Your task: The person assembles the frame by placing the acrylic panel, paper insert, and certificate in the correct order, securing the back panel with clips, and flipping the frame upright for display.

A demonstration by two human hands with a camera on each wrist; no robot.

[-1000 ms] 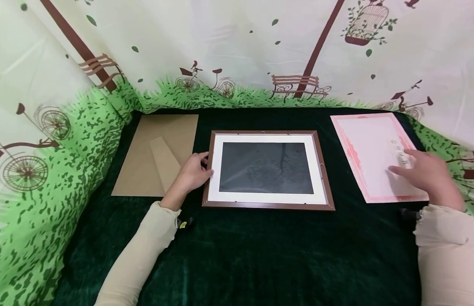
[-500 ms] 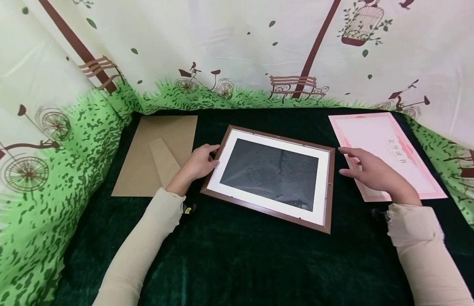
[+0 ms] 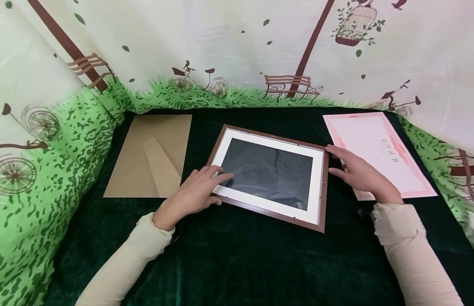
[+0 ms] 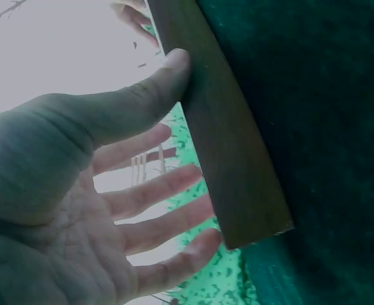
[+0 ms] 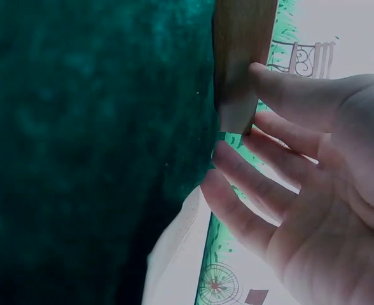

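In the head view, a brown picture frame (image 3: 267, 212) lies turned at an angle on dark green cloth. Inside it are a white mat (image 3: 317, 191) and a dark, glossy centre panel (image 3: 271, 170). My left hand (image 3: 192, 191) is at the frame's lower left corner, fingers spread over the edge. In the left wrist view its thumb meets the brown side (image 4: 231, 127). At the upper right edge is my right hand (image 3: 355, 172), fingers extended. Its thumb touches the frame's brown side (image 5: 241, 57) in the right wrist view.
A brown backing board (image 3: 160, 127) with a stand flap (image 3: 160, 170) lies to the left. On the right is a pink-bordered white sheet (image 3: 359, 131) with printed characters, partly under my right hand. A patterned curtain (image 3: 229, 46) closes off the back and sides.
My right hand has come from the pink-bordered sheet to the frame's right edge. The frame has turned clockwise. My left hand has shifted from its left side down to the lower left corner.
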